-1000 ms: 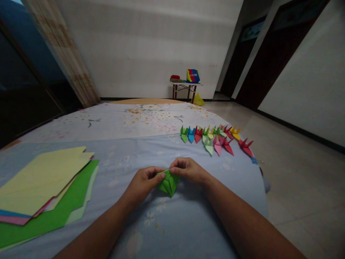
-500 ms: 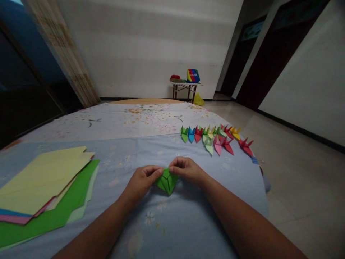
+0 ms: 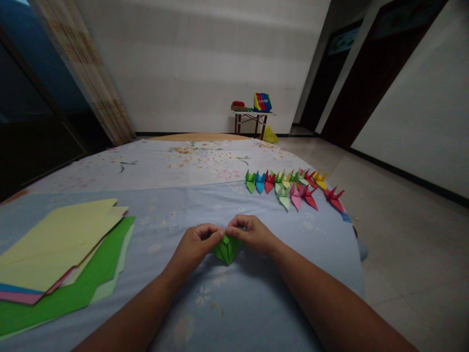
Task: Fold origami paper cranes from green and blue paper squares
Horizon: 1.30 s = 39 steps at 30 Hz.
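Note:
A partly folded piece of green origami paper is held just above or on the blue cloth, its pointed end toward me. My left hand pinches its upper left edge between thumb and fingers. On the upper right, my right hand pinches the same paper, the two thumbs almost meeting at the top. The fingertips cover the upper fold. Beyond my right hand stand several folded paper cranes in green, blue, red, pink and yellow.
At the left lies a stack of coloured paper sheets, yellow on top with green beneath. A floral tablecloth covers the round table. Against the far wall stands a small side table bearing a colourful box.
My right hand has shifted slightly left, bringing the thumbs closer together over the top of the green paper. The cranes and the paper stack stay where they were.

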Available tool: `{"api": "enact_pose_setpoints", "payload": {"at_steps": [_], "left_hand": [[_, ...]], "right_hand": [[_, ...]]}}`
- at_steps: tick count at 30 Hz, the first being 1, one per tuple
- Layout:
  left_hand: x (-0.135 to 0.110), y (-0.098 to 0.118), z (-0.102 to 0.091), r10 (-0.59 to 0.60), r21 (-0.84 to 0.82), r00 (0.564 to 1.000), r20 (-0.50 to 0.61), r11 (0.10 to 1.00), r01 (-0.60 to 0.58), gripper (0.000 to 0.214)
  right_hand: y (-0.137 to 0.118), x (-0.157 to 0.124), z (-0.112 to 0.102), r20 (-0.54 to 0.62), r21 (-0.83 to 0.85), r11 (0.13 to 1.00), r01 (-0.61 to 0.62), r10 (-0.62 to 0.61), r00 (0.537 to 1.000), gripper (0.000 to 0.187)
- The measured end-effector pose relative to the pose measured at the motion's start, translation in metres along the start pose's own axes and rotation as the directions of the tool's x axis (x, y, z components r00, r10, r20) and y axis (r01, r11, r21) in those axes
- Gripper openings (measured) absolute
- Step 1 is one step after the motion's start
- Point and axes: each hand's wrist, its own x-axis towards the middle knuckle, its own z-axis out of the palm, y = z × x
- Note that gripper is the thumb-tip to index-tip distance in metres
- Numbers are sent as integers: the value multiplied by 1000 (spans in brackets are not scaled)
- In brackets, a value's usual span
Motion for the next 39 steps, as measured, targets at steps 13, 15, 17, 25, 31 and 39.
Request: {"api": "enact_pose_setpoints", "payload": {"at_steps": [13, 15, 17, 25, 31, 39], "left_hand": [[3, -1, -7, 49, 129, 997, -66, 991, -40, 30], [4, -1, -9, 28, 128, 997, -79, 992, -18, 31], [4, -2, -12, 40, 159, 995, -86, 987, -26, 31], [5, -8, -10, 149, 268, 983, -104, 956, -117, 28], [1, -3, -3, 251, 382, 964, -92, 902, -198, 24], [2, -3, -7, 183, 323, 977, -108, 936, -140, 29]], "right_hand": [[3, 5, -11, -14, -55, 998, 16, -17, 1000, 26], [5, 5, -13, 2, -32, 999, -18, 18, 1000, 29], [5, 5, -13, 15, -40, 999, -31, 32, 999, 29], [7, 5, -3, 3, -143, 990, 8, -8, 1000, 24], [5, 3, -2, 0, -217, 974, 63, -65, 998, 19], [-1, 3, -8, -11, -166, 986, 4, -6, 1000, 22]]}}
